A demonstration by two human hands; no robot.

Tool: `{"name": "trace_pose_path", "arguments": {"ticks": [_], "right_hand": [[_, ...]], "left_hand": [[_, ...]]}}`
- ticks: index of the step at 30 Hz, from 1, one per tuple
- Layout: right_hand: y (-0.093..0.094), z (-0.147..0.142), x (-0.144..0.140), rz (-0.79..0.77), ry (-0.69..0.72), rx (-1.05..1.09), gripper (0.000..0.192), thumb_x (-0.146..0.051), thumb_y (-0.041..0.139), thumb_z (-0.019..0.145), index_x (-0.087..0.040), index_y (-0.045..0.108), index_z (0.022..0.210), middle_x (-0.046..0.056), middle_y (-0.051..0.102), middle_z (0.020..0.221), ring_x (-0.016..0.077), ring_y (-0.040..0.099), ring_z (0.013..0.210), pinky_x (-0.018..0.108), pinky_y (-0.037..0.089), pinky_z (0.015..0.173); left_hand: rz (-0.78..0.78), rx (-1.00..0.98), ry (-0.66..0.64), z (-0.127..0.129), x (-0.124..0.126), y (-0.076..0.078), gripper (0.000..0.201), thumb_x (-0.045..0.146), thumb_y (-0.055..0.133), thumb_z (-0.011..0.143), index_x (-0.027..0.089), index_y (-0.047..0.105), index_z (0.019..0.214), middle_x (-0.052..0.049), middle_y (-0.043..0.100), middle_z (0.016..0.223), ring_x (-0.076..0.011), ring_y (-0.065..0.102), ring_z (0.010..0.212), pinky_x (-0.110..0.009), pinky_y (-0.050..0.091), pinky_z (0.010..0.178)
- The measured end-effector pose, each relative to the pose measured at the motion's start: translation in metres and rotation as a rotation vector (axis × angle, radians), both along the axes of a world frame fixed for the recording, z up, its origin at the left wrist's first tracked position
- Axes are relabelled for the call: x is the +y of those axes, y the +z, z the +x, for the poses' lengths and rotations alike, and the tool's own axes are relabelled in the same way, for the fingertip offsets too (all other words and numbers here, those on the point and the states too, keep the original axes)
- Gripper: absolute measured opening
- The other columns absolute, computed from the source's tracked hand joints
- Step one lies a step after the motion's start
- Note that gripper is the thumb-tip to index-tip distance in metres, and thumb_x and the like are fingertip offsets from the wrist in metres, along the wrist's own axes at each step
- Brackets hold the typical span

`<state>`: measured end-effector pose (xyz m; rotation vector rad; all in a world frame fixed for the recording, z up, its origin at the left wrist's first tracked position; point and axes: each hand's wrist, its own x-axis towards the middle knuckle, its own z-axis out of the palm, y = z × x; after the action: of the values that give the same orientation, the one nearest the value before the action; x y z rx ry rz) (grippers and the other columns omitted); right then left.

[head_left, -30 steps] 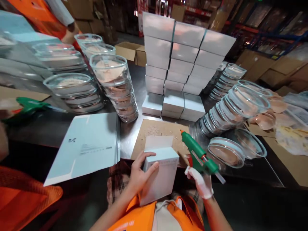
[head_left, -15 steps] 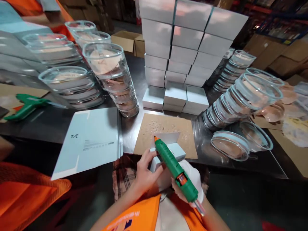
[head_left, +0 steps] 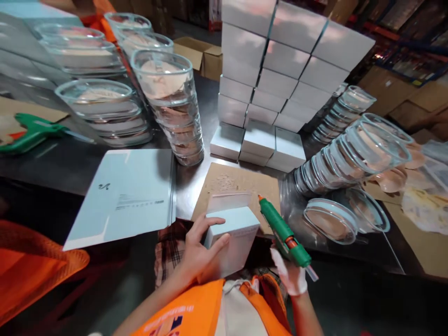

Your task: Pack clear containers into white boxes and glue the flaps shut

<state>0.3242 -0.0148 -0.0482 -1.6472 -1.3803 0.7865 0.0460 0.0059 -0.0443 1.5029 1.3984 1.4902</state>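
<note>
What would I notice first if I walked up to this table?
Probably the tall wall of white boxes stacked at the middle back, and the towers of clear round containers to its left and leaning over on its right. Close to the camera, the left hand holds a small white box with its flap open, and the gloved right hand grips a bright green glue gun beside it.

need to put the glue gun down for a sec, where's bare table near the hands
Bare dark table lies between the flat carton sheet and the stacked clear dishes. The cardboard mat is bare behind the box. Right of the glue gun, leaning dishes crowd it.
</note>
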Motion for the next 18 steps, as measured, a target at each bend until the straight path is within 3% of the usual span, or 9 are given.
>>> {"name": "trace_pose_path", "arguments": {"ticks": [3,7,10,14,16,18], "right_hand": [[0.006,0.008,0.019,-0.081,-0.057,0.076,0.036,-0.059,0.076,0.076,-0.024,0.074,0.084,0.007,0.075,0.071,0.0257,0.067,0.059,0.042,0.061,0.06],[0.017,0.008,0.072,-0.267,-0.054,0.209,0.056,-0.067,0.066,0.078,-0.016,0.08,0.099,0.002,0.064,0.054,0.0186,0.056,0.047,0.032,0.049,0.049],[0.02,0.017,0.109,-0.371,-0.083,0.214,0.066,-0.074,0.055,0.083,-0.012,0.078,0.086,0.006,0.064,0.053,0.0182,0.056,0.045,0.03,0.045,0.047],[0.034,0.032,0.118,-0.343,-0.174,0.057,0.051,-0.065,0.07,0.08,-0.022,0.062,0.056,0.006,0.06,0.048,0.0188,0.06,0.051,0.029,0.046,0.052],[0.047,0.024,0.108,-0.221,-0.2,-0.005,0.041,-0.058,0.078,0.078,-0.022,0.065,0.062,0.005,0.067,0.058,0.0198,0.067,0.062,0.029,0.051,0.062],[0.061,0.003,0.097,-0.095,-0.074,0.047,0.036,-0.055,0.081,0.077,-0.021,0.077,0.087,0.007,0.079,0.084,0.0224,0.073,0.082,0.032,0.057,0.078]], "left_hand": [[-0.038,-0.053,0.007,-0.005,0.003,0.0,0.023,0.043,0.079,0.086,0.026,0.077,0.101,-0.005,0.075,0.103,-0.0239,0.07,0.098,-0.032,0.054,0.084],[-0.098,-0.146,0.003,-0.008,0.006,0.0,0.029,0.047,0.08,0.083,0.025,0.076,0.1,-0.005,0.073,0.104,-0.0242,0.069,0.098,-0.033,0.053,0.088],[-0.111,-0.224,0.009,-0.01,0.004,0.0,0.03,0.048,0.081,0.082,0.025,0.076,0.101,-0.004,0.074,0.103,-0.0235,0.069,0.097,-0.032,0.053,0.087],[-0.121,-0.299,0.023,-0.015,0.002,-0.001,0.032,0.051,0.082,0.08,0.025,0.076,0.098,-0.003,0.075,0.1,-0.0229,0.07,0.092,-0.03,0.054,0.081],[-0.146,-0.317,0.005,-0.017,0.003,-0.001,0.035,0.054,0.083,0.078,0.025,0.077,0.096,-0.003,0.075,0.098,-0.023,0.07,0.09,-0.03,0.054,0.079],[-0.167,-0.327,-0.046,-0.015,0.005,-0.001,0.04,0.058,0.085,0.074,0.024,0.077,0.093,-0.004,0.074,0.094,-0.0231,0.069,0.086,-0.031,0.053,0.077]]}}
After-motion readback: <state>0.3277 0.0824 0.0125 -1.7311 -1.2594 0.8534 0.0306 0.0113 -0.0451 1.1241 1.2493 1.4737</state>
